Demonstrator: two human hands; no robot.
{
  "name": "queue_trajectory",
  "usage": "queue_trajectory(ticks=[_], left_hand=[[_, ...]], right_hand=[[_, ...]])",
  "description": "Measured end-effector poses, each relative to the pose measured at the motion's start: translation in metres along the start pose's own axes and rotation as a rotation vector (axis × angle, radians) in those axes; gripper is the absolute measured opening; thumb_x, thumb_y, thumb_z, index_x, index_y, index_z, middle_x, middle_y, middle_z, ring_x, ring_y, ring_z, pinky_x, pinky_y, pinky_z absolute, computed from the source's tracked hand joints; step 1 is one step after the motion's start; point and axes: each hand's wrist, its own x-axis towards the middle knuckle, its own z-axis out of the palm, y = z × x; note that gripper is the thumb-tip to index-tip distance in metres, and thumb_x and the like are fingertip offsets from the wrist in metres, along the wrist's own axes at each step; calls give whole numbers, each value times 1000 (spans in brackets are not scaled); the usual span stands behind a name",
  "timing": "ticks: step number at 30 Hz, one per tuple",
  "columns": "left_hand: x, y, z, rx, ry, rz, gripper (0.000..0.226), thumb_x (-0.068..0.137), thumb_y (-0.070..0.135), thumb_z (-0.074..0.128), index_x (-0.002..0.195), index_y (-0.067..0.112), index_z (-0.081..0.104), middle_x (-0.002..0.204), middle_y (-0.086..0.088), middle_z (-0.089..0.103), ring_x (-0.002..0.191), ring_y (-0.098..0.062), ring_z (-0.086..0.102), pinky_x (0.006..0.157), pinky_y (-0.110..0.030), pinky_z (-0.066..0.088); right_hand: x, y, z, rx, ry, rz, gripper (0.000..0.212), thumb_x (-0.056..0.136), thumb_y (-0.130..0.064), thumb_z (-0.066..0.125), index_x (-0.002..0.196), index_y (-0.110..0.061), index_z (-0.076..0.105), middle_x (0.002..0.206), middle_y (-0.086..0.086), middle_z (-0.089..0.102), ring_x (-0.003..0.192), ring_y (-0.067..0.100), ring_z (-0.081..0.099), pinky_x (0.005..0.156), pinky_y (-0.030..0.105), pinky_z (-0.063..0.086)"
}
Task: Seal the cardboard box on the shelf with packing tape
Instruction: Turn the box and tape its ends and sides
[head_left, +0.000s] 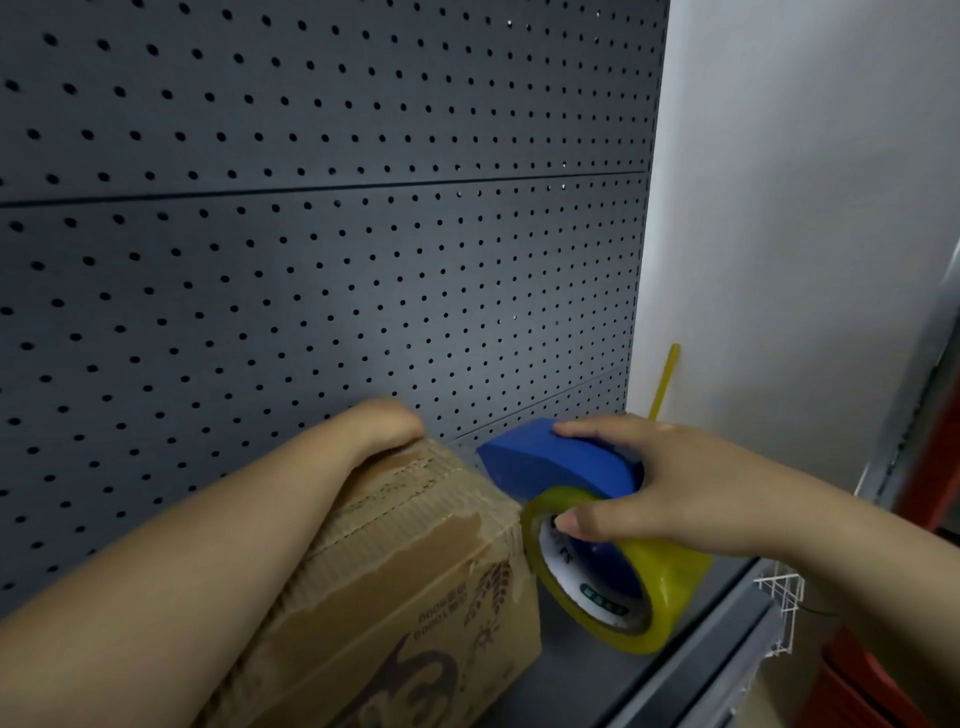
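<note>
A brown cardboard box (415, 571) with torn top paper and dark print sits on the grey shelf (582, 670). My left hand (387, 423) reaches over the box's far top edge, its fingers hidden behind it, and my forearm lies across the lid. My right hand (649, 483) grips a blue tape dispenser (566, 462) loaded with a yellowish roll of packing tape (670, 587). The dispenser's front sits against the box's upper right corner, at its right side.
A dark grey pegboard (322, 234) backs the shelf. A white wall (810, 208) stands to the right, with a yellow strip (665, 382) against it. A white wire rack (779, 608) and red-orange crates (872, 691) are at the lower right beyond the shelf edge.
</note>
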Motion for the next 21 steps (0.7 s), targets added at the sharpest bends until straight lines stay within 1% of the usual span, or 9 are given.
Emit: queue_trajectory(ticks=[2,3,5,6,8,13,16,19,21], left_hand=[[-2,3,-1,165,110,105,21,84,24,52,69,10,57,70,-4,52,66,-19,54,56,-28,40],[-4,5,-1,267,182,184,21,85,27,54,83,9,63,83,-6,58,81,-22,59,67,-30,45],[-11,10,-3,387,287,353,26,87,26,55,109,13,61,112,-6,56,107,-23,53,89,-34,43],[-16,12,-4,398,290,428,27,89,22,52,114,15,60,120,-4,54,111,-22,50,94,-34,41],[-27,14,-5,375,218,507,26,93,21,43,112,15,60,122,-5,55,108,-20,50,91,-32,41],[-45,6,9,256,2,366,45,97,39,24,117,13,55,126,-9,55,106,-21,50,84,-27,33],[-49,5,23,230,35,352,46,98,39,21,117,9,50,125,-13,50,110,-24,46,86,-29,33],[-50,5,30,246,90,349,41,97,38,22,108,9,50,110,-9,50,99,-21,46,78,-28,31],[-50,3,31,234,106,344,38,97,37,25,105,9,50,108,-8,50,99,-20,46,79,-28,31]], right_hand=[[0,2,-1,2,-2,-2,88,43,-76,61,126,-58,36,127,-17,49,107,5,52,92,26,44],[0,2,-1,8,-5,-3,88,44,-75,62,126,-59,36,127,-16,49,107,5,52,92,25,44],[0,4,-2,12,-10,-9,87,46,-74,63,126,-58,36,127,-17,49,107,5,52,90,24,43],[0,5,-2,11,-10,-15,86,47,-73,64,127,-57,36,127,-17,49,107,5,51,90,24,43],[1,7,-2,20,-7,-30,86,47,-72,65,127,-56,37,128,-18,48,108,5,51,91,24,42],[1,11,0,69,-27,-57,88,48,-70,66,130,-52,38,130,-13,51,112,10,52,97,34,43],[0,14,2,76,-46,-69,87,52,-68,66,132,-50,36,130,-12,51,111,11,52,97,34,43],[-1,17,4,49,-42,-73,86,54,-68,64,132,-51,34,127,-13,52,109,11,52,93,30,43],[-2,19,6,12,-30,-88,84,57,-68,63,133,-51,31,125,-13,52,107,11,52,88,27,43]])
